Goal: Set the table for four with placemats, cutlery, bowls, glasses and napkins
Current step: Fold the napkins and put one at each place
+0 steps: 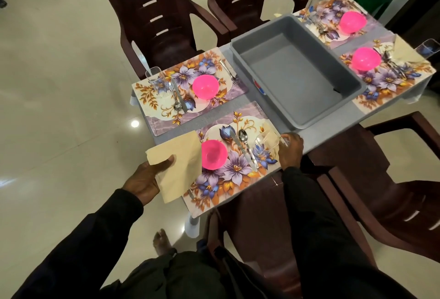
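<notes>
The left hand (145, 177) holds a cream napkin (177, 167). Its fingers (165, 161) pinch the sheet at its near left edge, thumb on top. From those fingers the napkin spreads rightward over the left end of the nearest placemat (238, 172), and its right edge reaches the pink bowl (214, 154) on that mat.

The right hand (291, 153) is at the other end of the same placemat. Its fingers (284, 141) curl round a clear glass (267, 141), which stands on the mat's far right corner. Just left of these fingers, past the glass, a spoon (242, 135) and a knife (246, 155) lie side by side, between glass and bowl.

Straight beyond the right fingers a grey tub (297, 72) sits in the middle of the worktop (316, 136). Beyond the left fingers lies a second placemat (188, 77), set with a bowl, a glass and cutlery. Past the tub, well away from both sets of fingers, are two far placemats (385, 79), each with a pink bowl. The nearer one also carries a napkin and a glass at its right end. Brown chairs (154, 12) stand round the worktop.
</notes>
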